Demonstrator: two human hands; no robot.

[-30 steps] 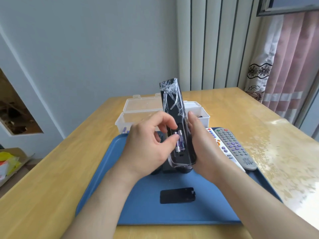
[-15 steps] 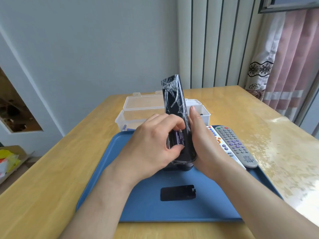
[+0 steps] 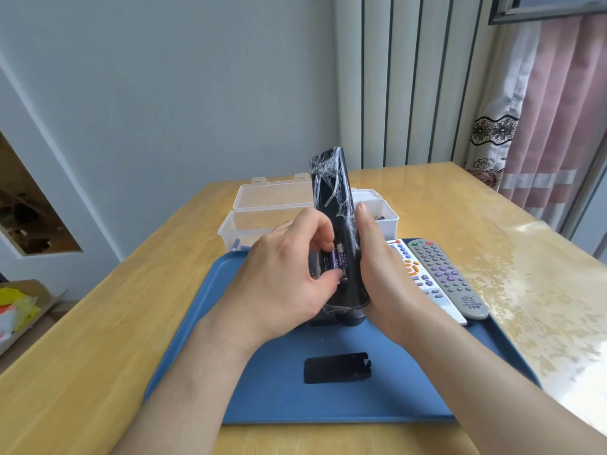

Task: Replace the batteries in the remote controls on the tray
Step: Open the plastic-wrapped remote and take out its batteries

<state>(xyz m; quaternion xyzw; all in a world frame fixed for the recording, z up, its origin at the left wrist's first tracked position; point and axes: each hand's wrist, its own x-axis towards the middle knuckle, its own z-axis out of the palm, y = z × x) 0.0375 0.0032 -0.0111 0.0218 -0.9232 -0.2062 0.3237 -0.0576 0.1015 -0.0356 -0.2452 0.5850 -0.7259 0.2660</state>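
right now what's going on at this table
A person is changing batteries in a film-wrapped black remote. The right hand holds it upright over the blue tray, while the left hand pinches the batteries in its open compartment; going in or out, I cannot tell. Its cover lies on the tray. A white remote and a grey remote wait at the tray's right, and an open clear box sits behind.

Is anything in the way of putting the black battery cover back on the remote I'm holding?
Yes. The left hand has its fingers on the batteries in the open slot of the remote that the right hand holds, right where the cover must sit. The cover itself lies bare on the tray.
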